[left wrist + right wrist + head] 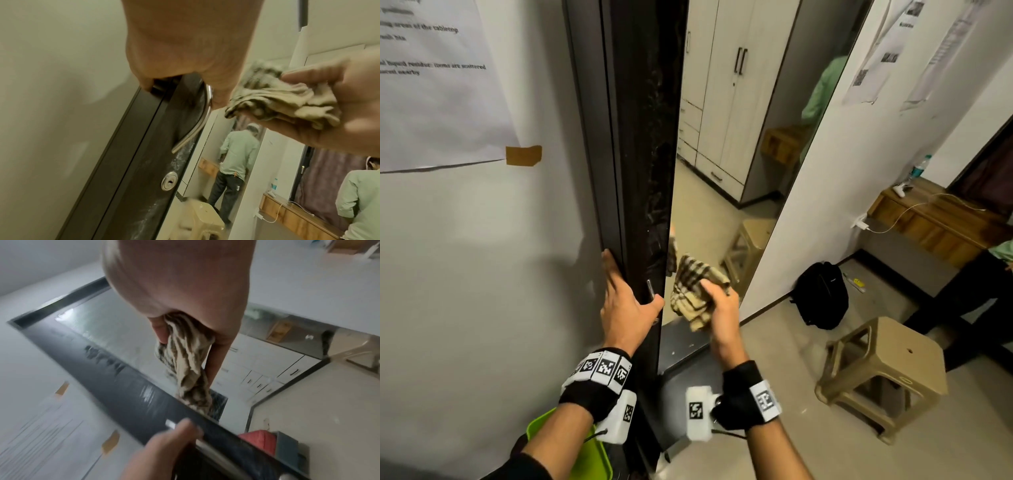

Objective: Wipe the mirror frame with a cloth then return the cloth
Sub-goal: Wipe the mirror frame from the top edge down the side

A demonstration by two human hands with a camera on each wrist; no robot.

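Observation:
A tall mirror (722,222) stands in a dark, dusty frame (643,137) with a metal handle (197,123) and a keyhole (169,183). My left hand (626,301) grips the frame low down, fingers over its left edge and thumb across the front by the handle. My right hand (722,308) holds a bunched beige checked cloth (695,291) in front of the glass, just right of the frame; whether the cloth touches it I cannot tell. The right wrist view shows the cloth (189,361) hanging from my fingers above the frame (115,374).
A beige plastic stool (883,370) and a black backpack (822,294) sit on the floor to the right. A green tray (571,445) is under my left forearm. A wooden desk (935,219) and a person (979,291) are at far right.

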